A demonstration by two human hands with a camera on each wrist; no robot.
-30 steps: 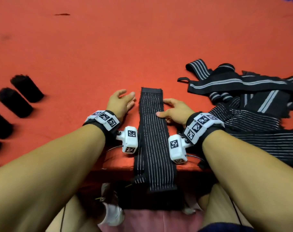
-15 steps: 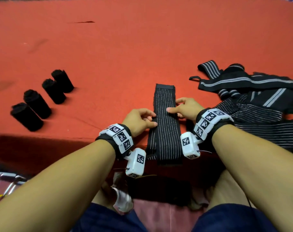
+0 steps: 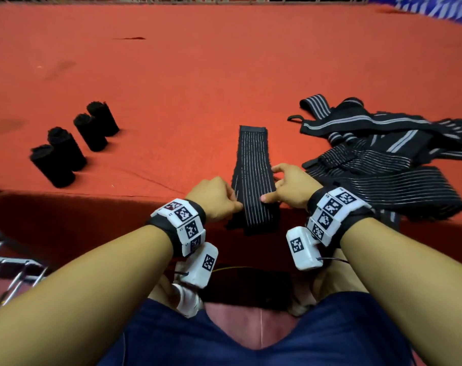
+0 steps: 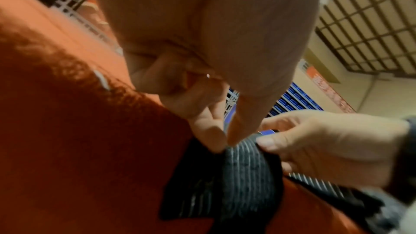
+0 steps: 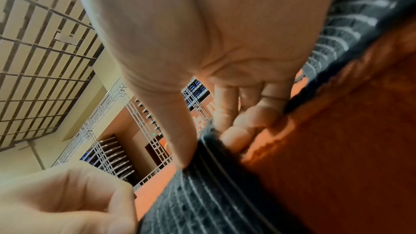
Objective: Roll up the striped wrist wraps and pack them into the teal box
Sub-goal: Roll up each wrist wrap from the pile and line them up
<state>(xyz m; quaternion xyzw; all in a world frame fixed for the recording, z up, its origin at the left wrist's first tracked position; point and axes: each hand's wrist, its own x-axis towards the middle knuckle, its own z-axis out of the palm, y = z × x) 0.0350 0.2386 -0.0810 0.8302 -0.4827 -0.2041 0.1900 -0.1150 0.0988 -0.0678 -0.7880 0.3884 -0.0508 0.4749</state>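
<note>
Fingers (image 3: pixel 234 200) pinch wrap (image 3: pixel 253 165) edges — table (image 3: pixel 171 75) lip

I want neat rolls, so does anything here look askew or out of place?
The wrap both hands pinch lies straight, its near end hanging over the table edge. The unrolled wraps lie in a tangled heap at right.

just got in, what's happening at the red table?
A person is rolling striped wrist wraps. Both hands, left hand and right hand, pinch the near end of one flat wrap at the table edge, about to start its roll. Four finished rolls stand on the left; a pile of unrolled wraps waits on the right. No teal box is in view.
</note>
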